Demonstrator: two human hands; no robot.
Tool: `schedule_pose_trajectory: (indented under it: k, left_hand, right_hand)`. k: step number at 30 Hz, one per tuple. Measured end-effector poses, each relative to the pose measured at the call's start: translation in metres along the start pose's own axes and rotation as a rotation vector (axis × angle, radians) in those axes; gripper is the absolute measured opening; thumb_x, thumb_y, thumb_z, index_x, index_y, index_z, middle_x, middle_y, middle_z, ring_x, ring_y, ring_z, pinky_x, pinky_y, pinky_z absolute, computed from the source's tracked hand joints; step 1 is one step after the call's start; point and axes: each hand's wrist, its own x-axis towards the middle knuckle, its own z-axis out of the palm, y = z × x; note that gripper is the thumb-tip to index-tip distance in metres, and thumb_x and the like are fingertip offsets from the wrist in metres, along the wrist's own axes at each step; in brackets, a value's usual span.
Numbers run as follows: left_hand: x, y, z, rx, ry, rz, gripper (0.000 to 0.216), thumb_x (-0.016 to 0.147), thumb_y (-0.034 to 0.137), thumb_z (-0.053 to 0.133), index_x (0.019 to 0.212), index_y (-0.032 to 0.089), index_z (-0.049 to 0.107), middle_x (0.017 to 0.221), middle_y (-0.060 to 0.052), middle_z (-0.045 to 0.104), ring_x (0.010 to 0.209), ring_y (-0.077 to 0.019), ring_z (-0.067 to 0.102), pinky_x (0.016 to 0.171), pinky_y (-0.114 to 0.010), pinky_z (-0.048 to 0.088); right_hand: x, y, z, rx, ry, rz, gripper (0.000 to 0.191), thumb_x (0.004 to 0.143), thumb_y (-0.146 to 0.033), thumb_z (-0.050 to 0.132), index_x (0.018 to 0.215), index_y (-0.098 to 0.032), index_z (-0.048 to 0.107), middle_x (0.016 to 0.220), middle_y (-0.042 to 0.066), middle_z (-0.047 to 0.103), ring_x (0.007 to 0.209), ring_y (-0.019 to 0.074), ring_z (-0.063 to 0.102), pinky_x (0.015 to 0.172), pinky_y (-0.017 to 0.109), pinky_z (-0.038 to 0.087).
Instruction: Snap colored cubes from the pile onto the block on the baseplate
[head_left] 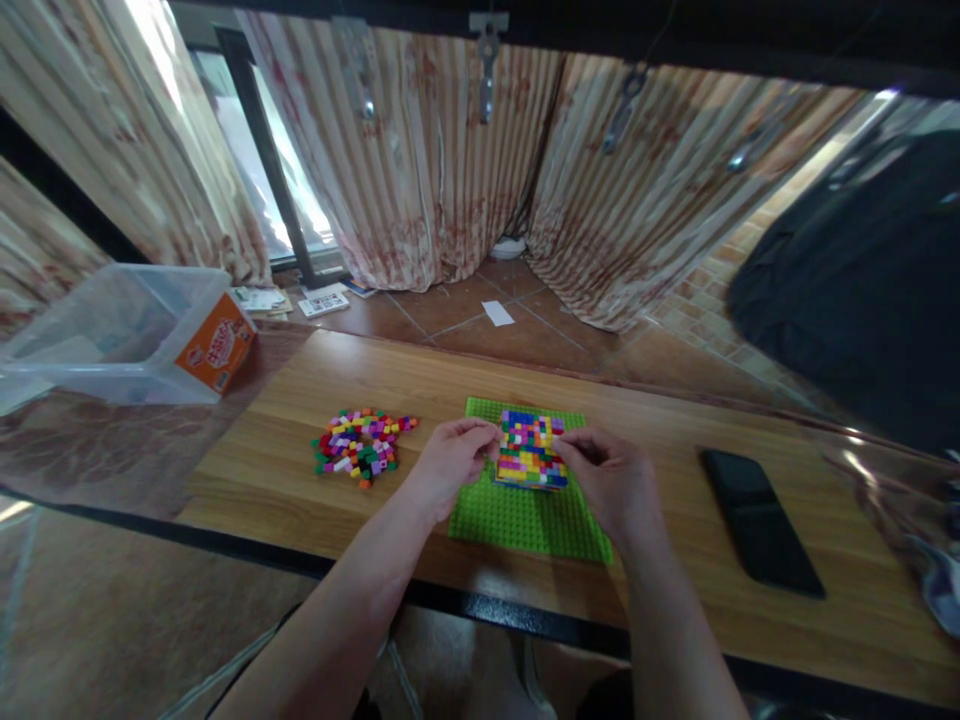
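My left hand (459,455) is at the left side of the multicoloured brick block (531,458), thumb and fingers drawn in narrow; my right hand (611,478) is at its right side, fingers likewise bent close. Whether either one pinches a small brick I cannot tell – my own fingers hide the tips.

The block sits on the green baseplate (529,527), toward its far half, and it looks well built up: tightly packed rows of mixed colours, with bare studs on the near part of the plate. Left of the plate, on the wooden surface (262,440), lies a heap of loose bricks (346,432) (a fair number, by my judgement) not joined to anything.

As for writing, the clear plastic bin (135,345) at far left carries an orange label (217,343) with pale characters – too blurred for me to read. The black phone (761,522) at right shows no brand that I can make out.
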Motion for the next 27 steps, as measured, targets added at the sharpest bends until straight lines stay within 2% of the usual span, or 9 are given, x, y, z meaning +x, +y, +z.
schedule_pose_trajectory:
  k: [6, 9, 12, 17, 27]
  left_hand:
    - [-0.001, 0.000, 0.000, 0.007, -0.012, -0.010, 0.014, 0.082, 0.016, 0.056, 0.072, 0.011, 0.064, 0.054, 0.003, 0.052, 0.036, -0.0003, 0.025, 0.040, -0.020, 0.008]
    - [-0.001, 0.001, 0.000, 0.006, -0.011, -0.006, 0.014, 0.082, 0.016, 0.055, 0.072, 0.011, 0.064, 0.054, 0.003, 0.052, 0.036, -0.0002, 0.025, 0.040, -0.020, 0.008]
    - [-0.001, 0.000, 0.000, -0.005, -0.016, -0.002, 0.014, 0.082, 0.017, 0.056, 0.072, 0.011, 0.064, 0.054, 0.003, 0.052, 0.036, -0.0002, 0.026, 0.040, -0.020, 0.008]
    - [-0.001, -0.001, -0.002, -0.020, -0.020, 0.019, 0.012, 0.079, 0.020, 0.060, 0.072, 0.011, 0.064, 0.055, 0.002, 0.053, 0.036, -0.0004, 0.027, 0.040, -0.020, 0.008]
    - [-0.002, 0.000, -0.001, -0.092, -0.012, 0.011, 0.015, 0.082, 0.021, 0.061, 0.072, 0.011, 0.065, 0.056, 0.002, 0.054, 0.038, -0.0003, 0.030, 0.040, -0.018, 0.011]
  right_hand:
    - [0.002, 0.006, -0.009, 0.014, -0.006, 0.007, 0.023, 0.079, -0.040, 0.064, 0.078, -0.019, 0.073, 0.072, 0.003, 0.072, 0.067, 0.0170, 0.065, 0.065, 0.030, 0.049]
    - [0.005, 0.008, -0.010, 0.043, 0.047, 0.034, 0.025, 0.077, -0.042, 0.065, 0.077, -0.018, 0.072, 0.070, 0.003, 0.071, 0.065, 0.0175, 0.064, 0.063, 0.030, 0.050]
    - [0.007, 0.009, -0.006, 0.050, 0.094, 0.074, 0.030, 0.076, -0.046, 0.065, 0.081, -0.017, 0.072, 0.075, 0.006, 0.073, 0.066, 0.0182, 0.065, 0.063, 0.031, 0.050]
    - [0.009, 0.012, 0.006, 0.017, 0.095, 0.114, 0.039, 0.075, -0.051, 0.067, 0.091, -0.015, 0.072, 0.087, 0.010, 0.074, 0.073, 0.0198, 0.066, 0.069, 0.034, 0.051]
    - [0.008, 0.015, 0.013, 0.108, 0.050, 0.132, 0.034, 0.075, -0.047, 0.070, 0.089, -0.016, 0.071, 0.087, 0.010, 0.075, 0.073, 0.0193, 0.066, 0.070, 0.034, 0.053]
